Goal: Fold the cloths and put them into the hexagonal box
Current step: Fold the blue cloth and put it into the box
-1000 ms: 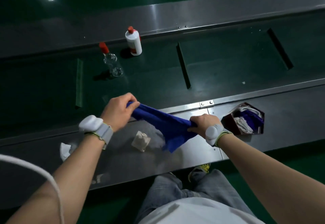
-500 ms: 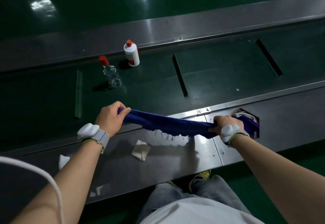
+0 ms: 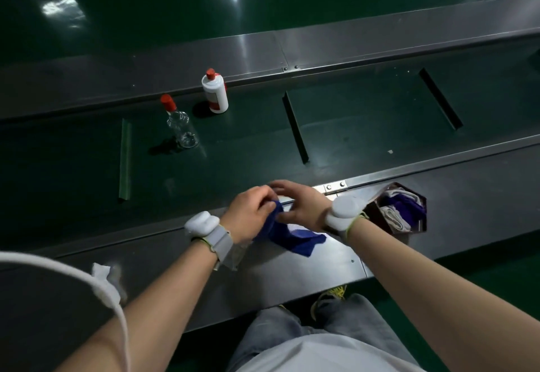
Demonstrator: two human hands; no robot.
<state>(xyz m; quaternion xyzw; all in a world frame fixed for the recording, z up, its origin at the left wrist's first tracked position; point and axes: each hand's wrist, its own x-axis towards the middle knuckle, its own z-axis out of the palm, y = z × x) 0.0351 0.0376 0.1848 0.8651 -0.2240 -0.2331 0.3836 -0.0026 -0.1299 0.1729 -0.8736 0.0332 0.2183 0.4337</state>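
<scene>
In the head view, just below the centre of the frame, the left hand (image 3: 250,211) has its grip closed round the bunched top of the blue cloth (image 3: 292,236), whose loose end trails down-right onto the grey metal worktop (image 3: 292,278). The right hand (image 3: 301,205) meets it there, fingers reaching across the left's knuckles - whether its grip pinches the cloth I cannot tell. This looks like mid-fold, the two ends held together. The hexagonal box (image 3: 374,212) sits at the right, just beyond the right wrist, already holding white and purple cloths. Next - probably flattening the fold, halving again, then carrying it right into the box.
</scene>
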